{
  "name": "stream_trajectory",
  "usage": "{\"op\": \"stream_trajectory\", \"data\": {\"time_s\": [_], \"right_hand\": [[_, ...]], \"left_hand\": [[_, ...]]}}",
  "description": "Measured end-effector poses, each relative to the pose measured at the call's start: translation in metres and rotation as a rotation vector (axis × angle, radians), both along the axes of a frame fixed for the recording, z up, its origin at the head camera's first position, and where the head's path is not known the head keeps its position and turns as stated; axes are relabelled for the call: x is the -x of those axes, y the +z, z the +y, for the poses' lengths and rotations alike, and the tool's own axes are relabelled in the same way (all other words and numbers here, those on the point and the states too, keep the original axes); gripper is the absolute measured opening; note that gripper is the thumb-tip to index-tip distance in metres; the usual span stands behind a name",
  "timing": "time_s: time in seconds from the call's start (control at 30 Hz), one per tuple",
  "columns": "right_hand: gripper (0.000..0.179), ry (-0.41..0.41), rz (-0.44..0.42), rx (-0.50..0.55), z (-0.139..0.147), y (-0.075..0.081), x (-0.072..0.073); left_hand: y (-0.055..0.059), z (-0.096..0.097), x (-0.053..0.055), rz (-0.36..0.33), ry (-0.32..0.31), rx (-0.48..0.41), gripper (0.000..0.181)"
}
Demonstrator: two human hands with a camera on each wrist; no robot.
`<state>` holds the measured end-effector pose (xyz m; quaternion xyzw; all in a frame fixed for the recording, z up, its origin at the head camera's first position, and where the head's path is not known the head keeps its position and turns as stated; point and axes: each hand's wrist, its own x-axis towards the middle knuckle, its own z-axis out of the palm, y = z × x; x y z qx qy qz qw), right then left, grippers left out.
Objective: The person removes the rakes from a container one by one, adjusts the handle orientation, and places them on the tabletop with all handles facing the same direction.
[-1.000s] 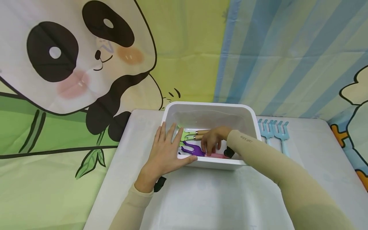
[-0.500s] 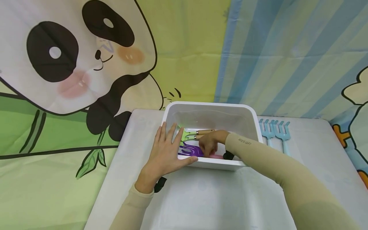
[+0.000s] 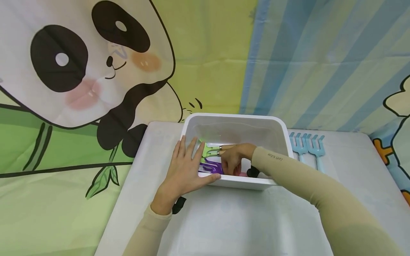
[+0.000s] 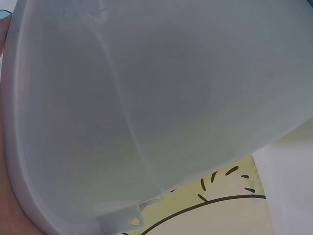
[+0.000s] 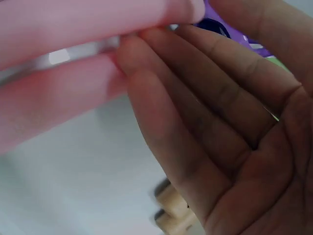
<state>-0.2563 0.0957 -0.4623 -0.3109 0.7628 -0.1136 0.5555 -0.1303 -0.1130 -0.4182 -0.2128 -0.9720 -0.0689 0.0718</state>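
Note:
A white plastic bin (image 3: 243, 183) holds purple hand rakes (image 3: 214, 166) with pink handles (image 5: 83, 22) along its near side. My right hand (image 3: 236, 159) reaches down inside; in the right wrist view its fingertips slip between two pink handles, with the thumb on the far side of the upper one. Behind the purple heads lie green hand rakes (image 3: 208, 153) with wooden handles (image 5: 172, 208), partly covered by my right hand. My left hand (image 3: 184, 167) rests with spread fingers over the bin's near left corner. The left wrist view shows mainly the bin's outer wall (image 4: 161, 98).
Two light blue rakes (image 3: 307, 145) lie side by side on the white tabletop (image 3: 237, 220), right of the bin. A printed panda curtain (image 3: 208, 53) hangs close behind the bin and table.
My right hand has lowered and shifted slightly left onto the pink handles. The purple rake heads have turned and shifted a little. My left hand stays put.

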Motion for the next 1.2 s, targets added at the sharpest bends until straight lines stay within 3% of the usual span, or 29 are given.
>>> {"op": "stream_trajectory", "data": {"time_s": [0.23,0.33,0.57,0.7,0.87,1.0,1.2], "right_hand": [[0.015,0.065,0.064,0.013,-0.001,-0.009,-0.009],[0.010,0.027,0.070,0.003,0.001,-0.006,-0.011],[0.005,-0.133,-0.013,-0.009,0.008,0.006,-0.005],[0.011,-0.125,-0.066,-0.039,0.010,0.011,-0.002],[0.017,-0.111,-0.055,-0.053,0.015,0.021,0.004],[0.022,-0.155,-0.057,-0.021,0.025,0.033,0.008],[0.019,-0.298,-0.093,0.071,0.051,0.053,0.011]], "left_hand": [[-0.001,0.002,-0.002,-0.005,-0.004,-0.014,0.115],[0.000,0.003,-0.003,-0.004,-0.008,-0.013,0.115],[0.000,0.003,-0.003,-0.003,-0.011,-0.008,0.116],[0.000,0.002,-0.002,-0.002,-0.011,-0.007,0.117],[-0.001,0.002,-0.001,-0.007,-0.014,-0.004,0.117],[0.001,0.002,-0.001,-0.017,-0.011,-0.005,0.116],[0.002,0.001,0.000,-0.018,-0.003,-0.004,0.117]]}}
